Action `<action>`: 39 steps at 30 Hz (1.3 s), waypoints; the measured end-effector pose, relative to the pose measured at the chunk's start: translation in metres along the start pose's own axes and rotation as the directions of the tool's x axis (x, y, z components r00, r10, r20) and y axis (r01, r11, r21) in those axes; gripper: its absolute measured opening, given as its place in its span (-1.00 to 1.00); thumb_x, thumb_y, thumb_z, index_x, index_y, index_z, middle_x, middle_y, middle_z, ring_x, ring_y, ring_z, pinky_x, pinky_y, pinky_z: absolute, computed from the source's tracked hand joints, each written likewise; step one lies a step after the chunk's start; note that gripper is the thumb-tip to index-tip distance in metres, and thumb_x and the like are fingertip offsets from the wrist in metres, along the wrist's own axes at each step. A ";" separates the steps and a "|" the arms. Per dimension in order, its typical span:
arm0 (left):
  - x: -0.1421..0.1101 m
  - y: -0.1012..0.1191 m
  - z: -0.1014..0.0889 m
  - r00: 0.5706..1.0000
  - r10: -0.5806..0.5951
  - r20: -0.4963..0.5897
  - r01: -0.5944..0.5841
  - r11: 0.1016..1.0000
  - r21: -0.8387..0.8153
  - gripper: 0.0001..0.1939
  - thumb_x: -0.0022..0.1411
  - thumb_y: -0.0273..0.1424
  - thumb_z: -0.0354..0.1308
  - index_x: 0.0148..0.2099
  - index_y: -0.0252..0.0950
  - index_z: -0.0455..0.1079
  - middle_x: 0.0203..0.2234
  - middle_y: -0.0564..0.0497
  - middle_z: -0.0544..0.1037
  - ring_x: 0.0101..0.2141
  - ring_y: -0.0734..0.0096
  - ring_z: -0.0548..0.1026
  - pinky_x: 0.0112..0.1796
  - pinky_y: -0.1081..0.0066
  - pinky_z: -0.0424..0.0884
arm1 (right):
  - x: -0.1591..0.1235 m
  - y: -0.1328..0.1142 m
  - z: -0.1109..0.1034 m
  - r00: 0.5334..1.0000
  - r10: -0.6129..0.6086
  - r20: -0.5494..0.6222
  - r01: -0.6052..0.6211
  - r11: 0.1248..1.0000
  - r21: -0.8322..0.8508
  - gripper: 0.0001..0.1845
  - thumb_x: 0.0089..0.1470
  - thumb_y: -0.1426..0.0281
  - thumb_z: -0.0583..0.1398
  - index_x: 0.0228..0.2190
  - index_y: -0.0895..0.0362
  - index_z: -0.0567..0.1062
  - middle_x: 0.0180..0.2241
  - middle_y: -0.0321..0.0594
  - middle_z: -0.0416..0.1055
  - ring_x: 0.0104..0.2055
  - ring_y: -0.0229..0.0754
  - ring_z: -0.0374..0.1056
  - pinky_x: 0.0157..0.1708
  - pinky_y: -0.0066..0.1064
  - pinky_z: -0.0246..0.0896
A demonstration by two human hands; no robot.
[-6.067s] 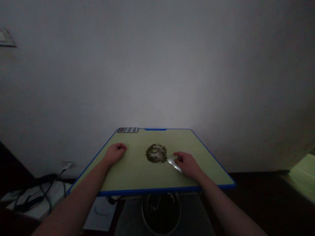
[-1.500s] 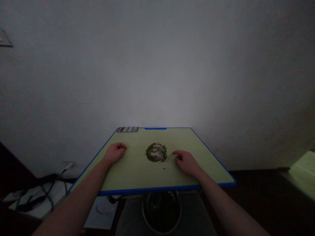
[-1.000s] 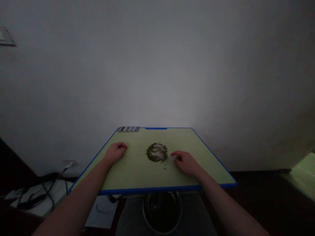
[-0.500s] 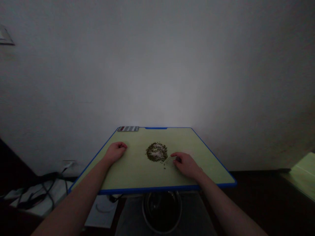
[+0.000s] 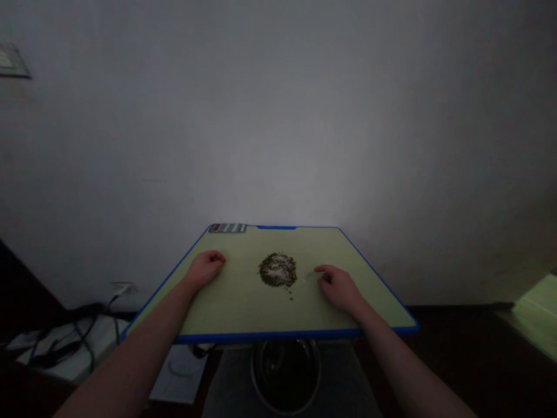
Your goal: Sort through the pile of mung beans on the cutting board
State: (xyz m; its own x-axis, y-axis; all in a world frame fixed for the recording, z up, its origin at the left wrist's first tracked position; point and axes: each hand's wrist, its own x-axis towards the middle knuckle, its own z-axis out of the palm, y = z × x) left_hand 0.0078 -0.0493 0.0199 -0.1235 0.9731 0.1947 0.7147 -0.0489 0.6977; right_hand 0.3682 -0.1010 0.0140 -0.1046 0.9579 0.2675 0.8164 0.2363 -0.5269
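Note:
On a pale yellow-green board with a blue rim [image 5: 278, 335] lies a small heap of dark green and whitish grains [image 5: 278, 270]; they look like beans mixed with rice. A few grains lie loose at its near right edge. My right hand [image 5: 339, 287] is just right of the heap, its index finger pointing left and its thumb apart below. A faint pale streak shows between that fingertip and the heap, too blurred to name. My left hand [image 5: 205, 270] rests left of the heap with loosely curled fingers and nothing visible in them.
A phone [image 5: 227, 228] lies at the board's far left corner, by the wall [image 5: 278, 116]. Below the near edge is a round metal pot [image 5: 319, 371]. Cables [image 5: 82, 331] tangle at lower left, and a pale surface [image 5: 537, 316] stands at far right.
My right hand has moved right, away from the heap. The pale curved streaks by its fingers have faded. My left hand and the heap look unchanged.

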 end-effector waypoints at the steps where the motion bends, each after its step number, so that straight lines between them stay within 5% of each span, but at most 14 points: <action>1: 0.000 0.000 0.000 1.000 0.003 0.000 -0.003 1.000 0.002 -0.83 -0.16 -0.39 -0.02 -0.48 -0.30 0.37 -0.67 0.07 0.40 -0.59 0.45 0.34 -0.54 0.48 0.20 | 0.000 -0.002 0.001 0.999 -0.030 0.024 0.030 0.999 0.024 -0.66 -0.07 0.42 0.05 -0.20 0.14 0.41 -0.45 -0.24 0.40 -0.40 -0.25 0.28 -0.33 -0.45 0.10; 8: 0.000 0.001 -0.001 1.000 0.018 -0.004 -0.018 1.000 0.026 -0.81 -0.16 -0.38 -0.03 -0.47 -0.30 0.38 -0.67 0.08 0.40 -0.59 0.45 0.33 -0.52 0.47 0.21 | 0.006 -0.019 0.011 0.993 -0.099 0.071 0.096 0.994 0.044 -0.68 -0.06 0.43 0.05 -0.21 0.13 0.42 -0.46 -0.24 0.41 -0.41 -0.26 0.28 -0.34 -0.46 0.08; 39: 0.001 -0.001 0.000 1.000 0.012 0.009 -0.012 1.000 0.009 -0.82 -0.15 -0.41 -0.04 -0.46 -0.32 0.36 -0.67 0.09 0.38 -0.60 0.48 0.30 -0.55 0.49 0.19 | 0.008 -0.023 0.009 0.969 -0.180 0.168 0.163 0.981 0.108 -0.68 -0.08 0.43 0.08 -0.22 0.10 0.43 -0.52 -0.29 0.37 -0.49 -0.31 0.23 -0.43 -0.49 0.05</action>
State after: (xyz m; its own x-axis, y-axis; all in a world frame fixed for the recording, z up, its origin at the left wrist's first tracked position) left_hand 0.0074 -0.0485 0.0195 -0.1087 0.9744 0.1970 0.7225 -0.0587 0.6889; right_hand 0.3431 -0.0975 0.0208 -0.3438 0.9133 0.2183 0.7223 0.4058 -0.5601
